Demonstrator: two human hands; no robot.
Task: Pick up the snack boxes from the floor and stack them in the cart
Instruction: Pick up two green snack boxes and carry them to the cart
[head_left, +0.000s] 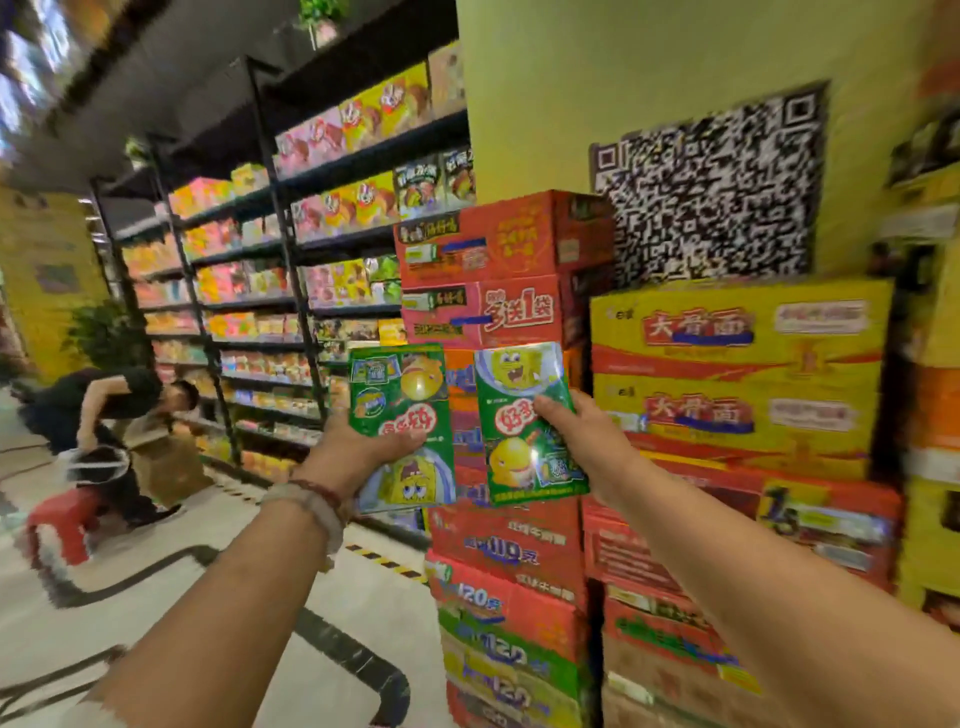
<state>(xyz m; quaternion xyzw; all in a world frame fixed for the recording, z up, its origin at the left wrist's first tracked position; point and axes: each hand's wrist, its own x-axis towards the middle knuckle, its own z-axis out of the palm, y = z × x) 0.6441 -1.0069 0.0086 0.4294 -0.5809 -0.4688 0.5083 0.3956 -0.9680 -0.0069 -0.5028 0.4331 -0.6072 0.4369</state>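
Left hand (358, 447) grips a green snack pack (400, 426) from below, thumb across its front, fingers curled behind; beaded bracelets (317, 506) sit on that wrist. Right hand (576, 431) pinches a second green snack pack (524, 421) at its right edge, thumb on the front face. Both packs are held up at chest level, side by side with a narrow gap between them, directly in front of the red carton stack (493, 291).

Just right of that stack: yellow cartons (737, 374) piled on more red ones. Above those, behind the stack, a yellow pillar (597, 78) carries a large QR code poster (711, 182). Left of the stack, black shelving (249, 249) full of bright packets runs down the aisle. Well left of the stack, a person in black (104, 410) bends over near a red stool (62, 525) and a brown cardboard box (166, 462). Frame is motion-blurred; pack print only partly legible.
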